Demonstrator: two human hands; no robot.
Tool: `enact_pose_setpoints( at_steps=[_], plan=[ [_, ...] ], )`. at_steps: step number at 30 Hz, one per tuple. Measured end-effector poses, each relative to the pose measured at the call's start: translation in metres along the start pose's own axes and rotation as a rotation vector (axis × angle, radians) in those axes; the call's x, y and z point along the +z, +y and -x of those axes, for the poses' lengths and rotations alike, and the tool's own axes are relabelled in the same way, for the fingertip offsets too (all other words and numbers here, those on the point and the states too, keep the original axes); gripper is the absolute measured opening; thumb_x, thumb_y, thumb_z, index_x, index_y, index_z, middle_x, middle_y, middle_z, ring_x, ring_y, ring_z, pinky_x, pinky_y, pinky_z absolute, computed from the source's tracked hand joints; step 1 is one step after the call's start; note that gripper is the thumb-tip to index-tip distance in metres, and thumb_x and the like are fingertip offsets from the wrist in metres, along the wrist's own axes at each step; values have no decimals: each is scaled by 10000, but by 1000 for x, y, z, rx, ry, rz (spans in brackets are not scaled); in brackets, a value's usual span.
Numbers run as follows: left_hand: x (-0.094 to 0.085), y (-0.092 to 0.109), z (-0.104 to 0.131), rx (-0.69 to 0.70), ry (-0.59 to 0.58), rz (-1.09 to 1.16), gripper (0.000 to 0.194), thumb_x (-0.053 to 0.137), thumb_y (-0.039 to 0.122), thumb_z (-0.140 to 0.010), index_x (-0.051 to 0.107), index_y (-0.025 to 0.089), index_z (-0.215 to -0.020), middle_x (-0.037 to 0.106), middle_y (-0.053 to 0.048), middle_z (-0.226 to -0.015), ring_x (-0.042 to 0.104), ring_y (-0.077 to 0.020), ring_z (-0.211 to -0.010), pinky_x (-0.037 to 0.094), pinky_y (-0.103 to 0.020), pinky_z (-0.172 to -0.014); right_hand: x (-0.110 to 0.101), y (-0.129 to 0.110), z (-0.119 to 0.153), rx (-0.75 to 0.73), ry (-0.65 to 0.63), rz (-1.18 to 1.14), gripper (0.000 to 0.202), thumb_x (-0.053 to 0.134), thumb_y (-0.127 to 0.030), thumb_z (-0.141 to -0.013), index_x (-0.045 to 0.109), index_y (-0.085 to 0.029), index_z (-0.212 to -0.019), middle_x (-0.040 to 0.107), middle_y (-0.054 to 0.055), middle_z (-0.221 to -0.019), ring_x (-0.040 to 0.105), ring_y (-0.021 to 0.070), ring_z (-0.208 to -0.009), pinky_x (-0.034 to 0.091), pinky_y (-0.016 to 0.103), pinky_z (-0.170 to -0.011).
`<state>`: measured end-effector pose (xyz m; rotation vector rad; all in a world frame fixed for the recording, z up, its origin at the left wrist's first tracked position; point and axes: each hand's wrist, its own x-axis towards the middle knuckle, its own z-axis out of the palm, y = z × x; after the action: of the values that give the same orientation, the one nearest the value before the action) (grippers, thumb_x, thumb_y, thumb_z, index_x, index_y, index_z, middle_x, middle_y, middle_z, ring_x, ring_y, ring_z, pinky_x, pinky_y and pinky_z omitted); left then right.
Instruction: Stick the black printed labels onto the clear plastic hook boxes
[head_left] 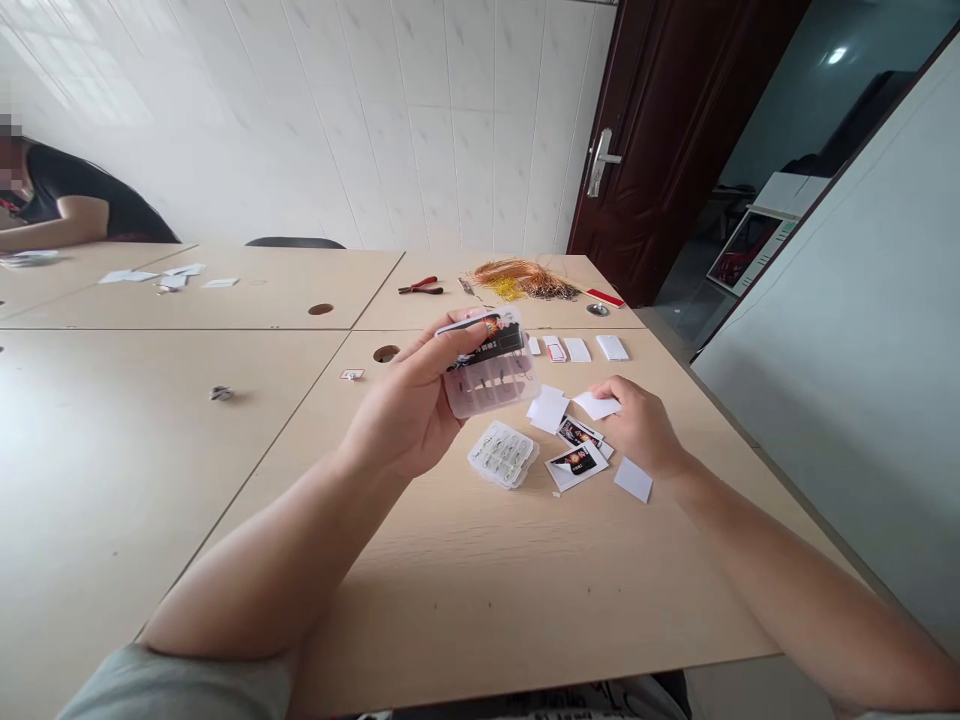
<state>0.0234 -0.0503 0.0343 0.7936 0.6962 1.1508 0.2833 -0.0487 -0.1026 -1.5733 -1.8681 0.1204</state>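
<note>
1. Our left hand [412, 400] grasps a small, clear plastic box with rounded corners [491, 393], up off the table; the thumb lies across its black printed label [502, 345], while the other fingers are mostly hidden behind; we judge this grip keeps the box steady.
2. Through its clear lower part we make out small dark hook-like pieces [502, 379]; the box is tilted, perhaps so that we see its label well.
3. Our right hand [640, 420] pinches a thin white paper piece [598, 405] by its edge, which probably leaves most of its surface uncovered; whether it touches anything below, we cannot tell.
4. Between our forearms, on the pale wood-grain table [525, 560], rests a second clear plastic box holding small metallic pieces [502, 455]; just right of it, white-bordered cards printed in black [577, 465] lie loosely, seemingly within easy reach.
5. Farther off, small white rectangular packets [577, 350] form a row; beyond sit red-and-black-handled pliers [429, 291] and a copper-coloured bundle of strands [525, 272], perhaps set back to leave working room.
</note>
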Motion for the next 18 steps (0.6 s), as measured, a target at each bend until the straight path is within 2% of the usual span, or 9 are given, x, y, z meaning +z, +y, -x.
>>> enact_pose_setpoints(
  at_steps=[3,6,10,14,18],
  plan=[
    [0,3,3,7,0,-18,154,556,107,-945,667,142,-845,714,-5,-793,722,-120,-670,597,-188,-565,16,-2,-2,-47,5,-43,276,650,-351,-981,648,-164,-1183,668,85,-1206,671,229,-1047,582,443,-891],
    [-5,4,2,42,-18,-132,123,550,127,-949,639,159,-870,700,-1,-818,721,-113,-705,589,-183,-591,28,-3,0,-80,-9,-94,285,649,-350,-982,647,-173,-1204,654,94,-1258,657,243,-1100,567,469,-934],
    [-20,-3,-22,87,-15,-306,67,586,137,-942,600,191,-980,698,8,-892,710,-94,-721,569,-178,-617,29,-5,5,-80,-19,-172,307,656,-356,-975,644,-184,-1230,622,104,-1337,623,268,-1185,530,512,-1001],
    [-44,-15,-60,-27,25,-579,165,615,112,-948,589,175,-1098,689,7,-860,670,-91,-661,541,-194,-605,23,-5,8,-21,-29,-271,284,646,-358,-982,655,-186,-1209,627,102,-1335,623,264,-1187,528,507,-1006],
    [-63,-27,-82,-173,13,-952,162,654,230,-968,637,131,-1096,681,-25,-931,652,-131,-711,572,-273,-632,18,3,4,125,-4,-369,274,642,-353,-987,652,-175,-1194,661,92,-1248,661,238,-1090,565,467,-939]
  ],
)
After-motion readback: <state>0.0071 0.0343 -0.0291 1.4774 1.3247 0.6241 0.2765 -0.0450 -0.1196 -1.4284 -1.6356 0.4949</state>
